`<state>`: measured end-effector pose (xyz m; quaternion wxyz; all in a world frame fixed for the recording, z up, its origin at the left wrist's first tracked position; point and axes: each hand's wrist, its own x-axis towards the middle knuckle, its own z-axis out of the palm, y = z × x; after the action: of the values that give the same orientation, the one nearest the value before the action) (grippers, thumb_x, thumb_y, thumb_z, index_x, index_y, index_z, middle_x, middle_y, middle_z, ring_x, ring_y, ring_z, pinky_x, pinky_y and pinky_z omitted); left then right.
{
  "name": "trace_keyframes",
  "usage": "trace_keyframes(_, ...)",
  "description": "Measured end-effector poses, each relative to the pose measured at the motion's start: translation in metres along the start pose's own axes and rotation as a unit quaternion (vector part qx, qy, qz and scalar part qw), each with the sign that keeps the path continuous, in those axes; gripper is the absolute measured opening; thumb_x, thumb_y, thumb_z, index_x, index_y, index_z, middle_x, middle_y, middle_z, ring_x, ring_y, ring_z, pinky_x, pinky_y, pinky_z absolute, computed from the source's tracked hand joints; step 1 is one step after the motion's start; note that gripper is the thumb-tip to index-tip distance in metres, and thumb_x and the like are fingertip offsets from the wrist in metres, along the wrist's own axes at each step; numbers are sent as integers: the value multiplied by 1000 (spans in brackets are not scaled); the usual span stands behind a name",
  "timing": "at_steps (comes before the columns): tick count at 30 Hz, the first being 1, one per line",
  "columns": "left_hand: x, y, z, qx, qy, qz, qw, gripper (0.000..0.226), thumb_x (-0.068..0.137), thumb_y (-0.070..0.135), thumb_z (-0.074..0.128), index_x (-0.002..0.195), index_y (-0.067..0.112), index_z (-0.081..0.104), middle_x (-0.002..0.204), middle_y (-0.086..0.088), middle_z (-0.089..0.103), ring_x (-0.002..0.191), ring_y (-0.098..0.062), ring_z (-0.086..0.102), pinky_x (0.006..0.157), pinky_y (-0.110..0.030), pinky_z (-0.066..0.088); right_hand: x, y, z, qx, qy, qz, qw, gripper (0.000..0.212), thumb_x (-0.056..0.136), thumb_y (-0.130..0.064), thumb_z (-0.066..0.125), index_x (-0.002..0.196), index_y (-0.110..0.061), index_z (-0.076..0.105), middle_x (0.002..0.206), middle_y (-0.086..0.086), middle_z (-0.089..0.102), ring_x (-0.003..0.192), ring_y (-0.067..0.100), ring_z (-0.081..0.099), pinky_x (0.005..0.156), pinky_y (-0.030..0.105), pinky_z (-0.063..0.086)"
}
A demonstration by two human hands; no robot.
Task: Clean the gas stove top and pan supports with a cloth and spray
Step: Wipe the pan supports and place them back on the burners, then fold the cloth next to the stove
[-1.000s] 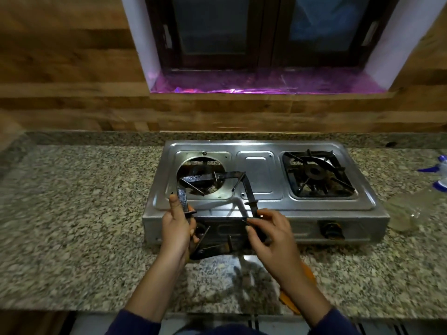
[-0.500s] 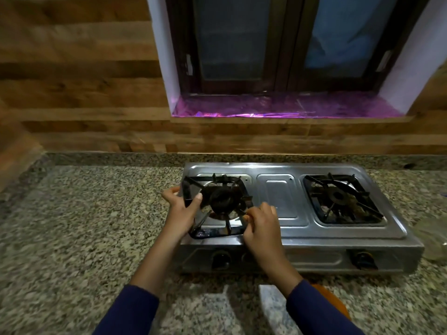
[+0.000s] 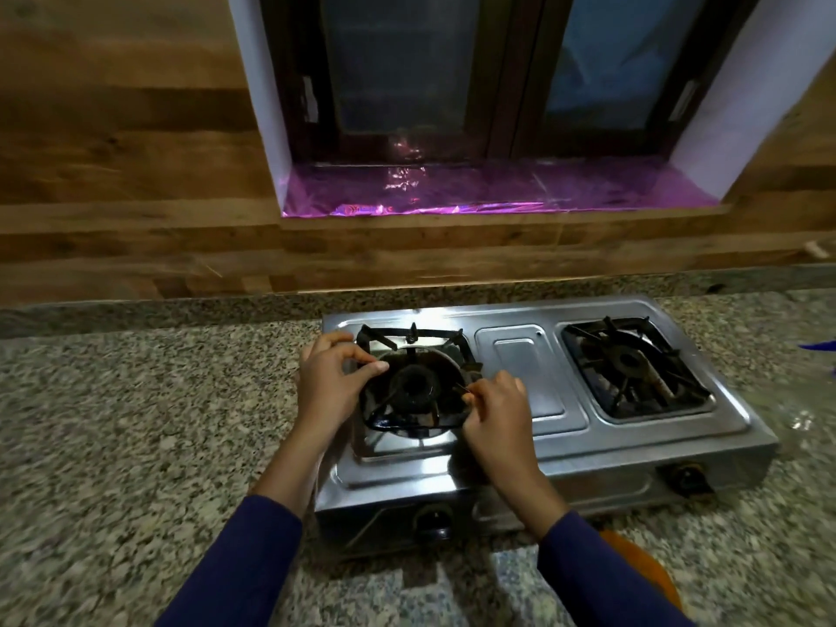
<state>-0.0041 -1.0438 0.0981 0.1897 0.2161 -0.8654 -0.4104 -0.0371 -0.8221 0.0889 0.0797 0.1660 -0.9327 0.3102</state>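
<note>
A person in dark blue sleeves works at a two-burner steel gas stove (image 3: 534, 450) standing on a speckled granite counter (image 3: 135, 423) below a window with a purple-lined sill (image 3: 497, 187). Both hands are on the black pan support (image 3: 414, 380) over the stove's left burner. The left hand (image 3: 328, 382) sits at the support's left side, thumb and forefinger pinched on one of its prongs, the other fingers curled over the frame's left edge. The right hand (image 3: 495, 411) is at the support's right side, its fingers closed on a prong there; exactly how much of the rim they grasp cannot be told. The support lies between the two hands, its near edge seeming slightly raised above the burner well, though that is hard to judge. The second pan support (image 3: 631, 366) sits flat over the right burner, well apart from both hands. An orange object (image 3: 642, 567) shows on the counter behind the right forearm.
</note>
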Motion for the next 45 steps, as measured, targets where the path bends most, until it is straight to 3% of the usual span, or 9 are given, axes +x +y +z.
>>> trace_keyframes(10,20,-31,8,20,-30,27,999,21,63,44,85,75,29,78,103,11,63,110,-17,46,93,-42,40,4,-2,23,-44,-9,23,999,15,84,2,62,92,-6,71,87,3,52,91,18,46,74,30,44)
trace_keyframes(16,18,-36,5,79,-38,45,995,20,66,46,83,75,29,78,101,12,65,115,-18,44,87,-35,26,-1,0,31,-58,-6,11,998,15,82,2,65,93,-3,74,83,5,51,90,28,51,72,30,39)
trace_keyframes(19,17,-36,4,117,-48,65,990,21,65,47,82,76,30,78,101,10,65,117,-19,43,91,-37,27,-3,4,31,-71,-9,6,997,13,83,2,65,90,-3,75,81,0,46,88,27,51,71,27,34)
trace_keyframes(25,8,-31,3,169,-48,62,982,20,71,48,78,82,31,78,98,6,67,120,-21,46,95,-41,30,-7,8,28,-78,-22,-8,997,11,87,-4,65,91,-4,76,81,9,53,87,30,52,70,30,37)
trace_keyframes(29,-7,-23,2,199,-38,79,976,25,80,48,72,97,30,76,98,5,67,113,-22,50,94,-41,34,-15,7,15,-56,-48,-8,997,26,91,-15,65,115,-8,70,94,9,57,98,29,53,81,34,44)
trace_keyframes(33,-38,1,13,171,-36,142,974,34,83,45,68,113,28,70,109,4,67,112,-20,53,91,-39,40,-39,23,-10,-15,16,0,1000,26,90,-17,64,115,-14,70,95,5,59,97,25,54,80,36,47)
trace_keyframes(39,-104,59,72,-9,-115,250,961,21,80,32,67,98,22,73,93,4,68,92,-16,60,79,-27,46,-105,85,-59,45,130,98,986,13,92,-14,63,101,-18,72,91,-5,64,84,11,61,72,23,49)
trace_keyframes(42,-148,82,116,-71,-235,241,939,19,81,32,67,96,22,72,92,5,68,86,-11,63,78,-25,49,-144,141,-76,27,101,206,973,13,91,-16,63,102,-20,70,96,-3,65,87,11,61,70,21,45)
trace_keyframes(45,-184,85,164,-10,-346,213,914,18,83,36,67,97,25,72,93,6,72,86,-10,66,75,-26,51,-169,190,-82,-6,2,289,957,28,90,-23,66,117,-15,66,110,4,63,103,22,60,79,26,42)
